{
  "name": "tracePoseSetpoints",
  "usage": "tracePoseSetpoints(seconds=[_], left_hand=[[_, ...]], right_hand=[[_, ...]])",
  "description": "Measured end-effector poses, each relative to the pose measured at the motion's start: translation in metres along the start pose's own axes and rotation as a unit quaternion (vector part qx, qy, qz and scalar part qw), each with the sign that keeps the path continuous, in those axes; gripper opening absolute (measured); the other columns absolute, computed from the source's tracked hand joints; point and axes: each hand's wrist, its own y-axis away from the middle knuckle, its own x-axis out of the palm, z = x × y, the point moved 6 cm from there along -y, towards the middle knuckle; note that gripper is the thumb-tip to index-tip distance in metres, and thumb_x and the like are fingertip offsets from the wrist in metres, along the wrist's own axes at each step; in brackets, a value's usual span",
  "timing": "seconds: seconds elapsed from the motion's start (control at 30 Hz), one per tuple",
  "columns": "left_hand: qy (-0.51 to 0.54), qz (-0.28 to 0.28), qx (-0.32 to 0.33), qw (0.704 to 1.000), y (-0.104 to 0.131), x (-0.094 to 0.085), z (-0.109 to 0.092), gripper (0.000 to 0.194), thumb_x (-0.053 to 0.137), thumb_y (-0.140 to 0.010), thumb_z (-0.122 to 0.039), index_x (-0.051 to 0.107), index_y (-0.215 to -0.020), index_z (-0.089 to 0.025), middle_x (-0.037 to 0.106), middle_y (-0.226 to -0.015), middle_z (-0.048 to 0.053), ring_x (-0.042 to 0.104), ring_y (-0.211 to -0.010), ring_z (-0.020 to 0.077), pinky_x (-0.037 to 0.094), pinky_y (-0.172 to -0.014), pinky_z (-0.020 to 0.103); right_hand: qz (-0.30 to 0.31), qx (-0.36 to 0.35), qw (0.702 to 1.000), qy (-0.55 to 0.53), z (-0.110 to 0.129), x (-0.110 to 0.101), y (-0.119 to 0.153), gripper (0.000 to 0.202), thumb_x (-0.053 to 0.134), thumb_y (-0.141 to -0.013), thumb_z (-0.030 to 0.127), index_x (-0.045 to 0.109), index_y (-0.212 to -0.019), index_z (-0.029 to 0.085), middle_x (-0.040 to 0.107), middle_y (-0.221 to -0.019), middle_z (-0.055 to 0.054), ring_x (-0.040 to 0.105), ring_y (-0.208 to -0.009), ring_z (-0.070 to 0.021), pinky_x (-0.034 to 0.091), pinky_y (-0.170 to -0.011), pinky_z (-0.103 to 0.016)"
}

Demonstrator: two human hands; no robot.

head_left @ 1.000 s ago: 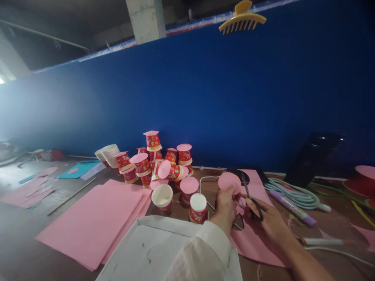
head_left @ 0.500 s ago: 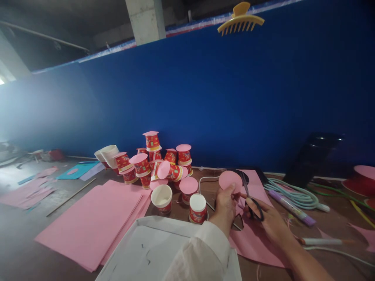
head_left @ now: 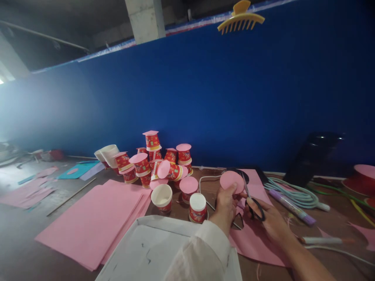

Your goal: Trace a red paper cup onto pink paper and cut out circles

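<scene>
Between the thumb and fingers of my left hand is a pink paper circle, held up over the table. My right hand grips a pair of scissors by its black handles, with the blades pointing up along the circle's right edge. Beneath both hands lies a pink paper sheet. Left of my left hand stand a red paper cup with a white top and an upright open cup. Another red cup has a pink disc on top.
Stacked red cups with pink discs stand against the blue partition. Pink sheets lie left, beside a white board in front. A coiled cable, a purple tube and a glue-gun-like white stick lie right.
The pink circle has turned and shifted slightly to the right in my left hand. The scissor blades have moved a little at its edge; the cups stay put.
</scene>
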Motion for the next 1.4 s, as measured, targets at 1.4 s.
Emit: tracePoseSetpoints(seconds=[1.4], left_hand=[[0.005, -0.005, -0.054, 0.999, 0.006, 0.006, -0.006, 0.026, 0.08, -0.069, -0.019, 0.068, -0.091, -0.01, 0.069, -0.072, 0.008, 0.062, -0.054, 0.0151, 0.054, -0.059, 0.027]], right_hand=[[0.005, 0.02, 0.998, 0.052, 0.002, -0.006, -0.002, 0.049, 0.069, -0.075, 0.072, 0.064, -0.071, 0.023, 0.06, -0.065, -0.001, 0.056, -0.059, -0.0175, 0.047, -0.055, -0.03]])
